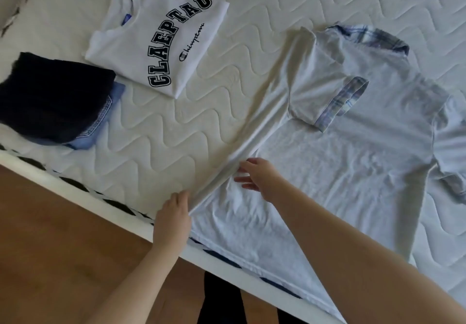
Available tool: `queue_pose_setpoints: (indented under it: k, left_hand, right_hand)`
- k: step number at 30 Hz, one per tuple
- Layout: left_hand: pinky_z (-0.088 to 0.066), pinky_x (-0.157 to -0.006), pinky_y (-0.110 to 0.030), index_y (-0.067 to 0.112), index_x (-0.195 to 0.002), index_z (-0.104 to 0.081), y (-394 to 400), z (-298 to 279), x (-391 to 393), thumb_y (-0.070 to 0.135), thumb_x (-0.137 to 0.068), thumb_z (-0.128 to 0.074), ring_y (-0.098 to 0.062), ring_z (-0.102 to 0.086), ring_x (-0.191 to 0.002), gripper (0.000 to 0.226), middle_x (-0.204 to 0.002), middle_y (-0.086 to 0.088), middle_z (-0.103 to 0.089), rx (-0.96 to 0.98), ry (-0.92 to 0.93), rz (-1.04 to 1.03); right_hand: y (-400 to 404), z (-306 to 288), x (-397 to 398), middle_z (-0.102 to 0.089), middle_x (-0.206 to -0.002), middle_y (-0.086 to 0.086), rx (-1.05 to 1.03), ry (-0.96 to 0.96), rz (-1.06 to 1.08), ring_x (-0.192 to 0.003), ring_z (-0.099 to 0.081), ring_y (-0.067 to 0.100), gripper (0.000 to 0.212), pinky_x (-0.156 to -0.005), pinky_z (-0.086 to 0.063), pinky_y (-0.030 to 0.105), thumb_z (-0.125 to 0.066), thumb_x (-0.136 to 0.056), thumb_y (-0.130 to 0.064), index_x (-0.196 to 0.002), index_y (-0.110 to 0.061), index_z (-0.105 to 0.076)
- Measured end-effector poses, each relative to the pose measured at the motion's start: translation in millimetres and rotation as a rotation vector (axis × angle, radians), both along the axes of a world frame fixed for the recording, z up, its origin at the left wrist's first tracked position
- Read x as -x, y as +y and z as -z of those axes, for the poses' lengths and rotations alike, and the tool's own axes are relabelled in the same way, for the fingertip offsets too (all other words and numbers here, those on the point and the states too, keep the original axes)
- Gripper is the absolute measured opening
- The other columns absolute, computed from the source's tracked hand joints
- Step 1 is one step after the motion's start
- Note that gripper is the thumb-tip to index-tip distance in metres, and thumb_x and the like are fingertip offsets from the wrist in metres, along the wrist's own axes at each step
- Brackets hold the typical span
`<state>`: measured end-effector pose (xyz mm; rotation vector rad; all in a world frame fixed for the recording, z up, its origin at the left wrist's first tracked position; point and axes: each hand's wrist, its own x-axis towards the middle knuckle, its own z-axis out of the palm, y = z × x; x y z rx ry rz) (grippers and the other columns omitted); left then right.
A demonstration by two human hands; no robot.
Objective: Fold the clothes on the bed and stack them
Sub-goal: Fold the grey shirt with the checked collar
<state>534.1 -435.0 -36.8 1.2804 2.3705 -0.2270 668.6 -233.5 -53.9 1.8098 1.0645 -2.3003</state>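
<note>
A pale blue polo shirt [353,152] with plaid collar and sleeve cuffs lies spread on the bed, its left side and sleeve folded over onto the body. My left hand [174,215] rests at the folded edge near the hem, fingers against the cloth. On the shirt just right of that fold lies my right hand [257,175], flat with fingers spread. A folded white T-shirt [156,38] with dark lettering lies at the back left. At the left edge a folded dark garment [50,96] sits on folded light blue jeans [100,127].
The white quilted mattress [176,127] carries everything. Its near edge with a white frame [75,190] runs diagonally across the lower left. Brown wooden floor [63,248] lies below it. The shirt's hem hangs slightly over the mattress edge.
</note>
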Motion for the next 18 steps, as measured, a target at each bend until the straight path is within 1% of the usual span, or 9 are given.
queue_pose_setpoints:
  k: [3, 6, 8, 10, 12, 13, 15, 16, 18]
  left_hand:
    - [-0.046, -0.047, -0.033, 0.007, -0.094, -0.063, -13, -5, 3, 0.004, -0.070, -0.079, -0.024, -0.057, -0.060, 0.029, -0.075, -0.004, -0.059, -0.099, -0.024, 0.023]
    - [-0.037, -0.041, -0.027, 0.011, -0.089, -0.064, -22, -12, -6, 0.005, -0.063, -0.083, -0.018, -0.051, -0.047, 0.032, -0.064, 0.001, -0.055, -0.190, -0.071, 0.145]
    - [-0.036, -0.038, -0.025, 0.012, -0.089, -0.065, -23, -18, -16, 0.007, -0.061, -0.085, -0.014, -0.049, -0.043, 0.035, -0.061, 0.003, -0.053, -0.220, -0.104, 0.217]
    - [-0.038, -0.036, -0.023, 0.013, -0.088, -0.066, -22, -22, -26, 0.007, -0.058, -0.086, -0.013, -0.048, -0.043, 0.037, -0.061, 0.004, -0.053, -0.238, -0.138, 0.279]
    - [-0.041, -0.037, -0.024, 0.013, -0.086, -0.067, -18, -25, -38, 0.003, -0.053, -0.085, -0.014, -0.050, -0.045, 0.039, -0.064, 0.002, -0.055, -0.240, -0.175, 0.343]
    - [-0.043, -0.039, -0.025, 0.013, -0.087, -0.068, -15, -26, -44, 0.001, -0.053, -0.083, -0.015, -0.052, -0.048, 0.039, -0.067, 0.001, -0.056, -0.236, -0.200, 0.376]
    - [-0.048, -0.050, -0.028, 0.012, -0.100, -0.067, -12, -24, -58, -0.002, -0.064, -0.076, -0.016, -0.057, -0.060, 0.039, -0.081, -0.002, -0.060, -0.199, -0.273, 0.419]
    - [-0.050, -0.056, -0.029, 0.013, -0.108, -0.066, -12, -23, -65, -0.002, -0.070, -0.071, -0.017, -0.058, -0.067, 0.040, -0.088, -0.002, -0.061, -0.176, -0.296, 0.428]
    - [-0.049, -0.058, -0.026, 0.015, -0.110, -0.066, -14, -18, -79, -0.001, -0.068, -0.074, -0.015, -0.058, -0.068, 0.045, -0.089, -0.001, -0.061, -0.178, -0.341, 0.468]
  right_hand:
    - [-15, 3, 22, -0.071, -0.094, -0.001, -0.062, -0.071, -0.090, -0.060, -0.070, 0.007, 0.024, -0.045, -0.040, 0.019, -0.059, -0.096, -0.036, -0.101, -0.013, -0.063]
    - [-33, 2, 35, -0.069, -0.080, 0.002, -0.115, -0.147, -0.103, -0.057, -0.063, 0.010, 0.021, -0.040, -0.037, 0.018, -0.061, -0.093, -0.035, -0.088, -0.014, -0.064]
    - [-41, -1, 34, -0.067, -0.079, 0.006, -0.187, -0.194, -0.101, -0.063, -0.061, 0.016, 0.021, -0.046, -0.040, 0.022, -0.058, -0.093, -0.030, -0.086, -0.011, -0.065]
    - [-47, -3, 24, -0.068, -0.082, 0.012, -0.245, -0.253, -0.048, -0.070, -0.062, 0.023, 0.028, -0.059, -0.050, 0.031, -0.053, -0.092, -0.027, -0.093, -0.003, -0.066]
    - [-52, -6, 11, -0.069, -0.092, 0.021, -0.291, -0.273, 0.040, -0.079, -0.066, 0.033, 0.033, -0.075, -0.058, 0.046, -0.051, -0.091, -0.026, -0.099, 0.003, -0.065]
    - [-55, -7, 3, -0.068, -0.097, 0.024, -0.309, -0.277, 0.076, -0.081, -0.066, 0.033, 0.035, -0.081, -0.057, 0.053, -0.050, -0.090, -0.026, -0.100, 0.004, -0.064]
    - [-61, -6, -12, -0.067, -0.091, 0.023, -0.341, -0.284, 0.134, -0.075, -0.060, 0.027, 0.034, -0.079, -0.057, 0.055, -0.049, -0.090, -0.027, -0.098, 0.003, -0.063]
    - [-64, -6, -18, -0.065, -0.083, 0.018, -0.360, -0.294, 0.162, -0.071, -0.057, 0.025, 0.032, -0.073, -0.057, 0.049, -0.049, -0.091, -0.028, -0.094, 0.001, -0.063]
    - [-69, -5, -29, -0.060, -0.073, 0.008, -0.393, -0.325, 0.205, -0.062, -0.052, 0.021, 0.026, -0.057, -0.049, 0.038, -0.048, -0.092, -0.026, -0.088, -0.004, -0.061]
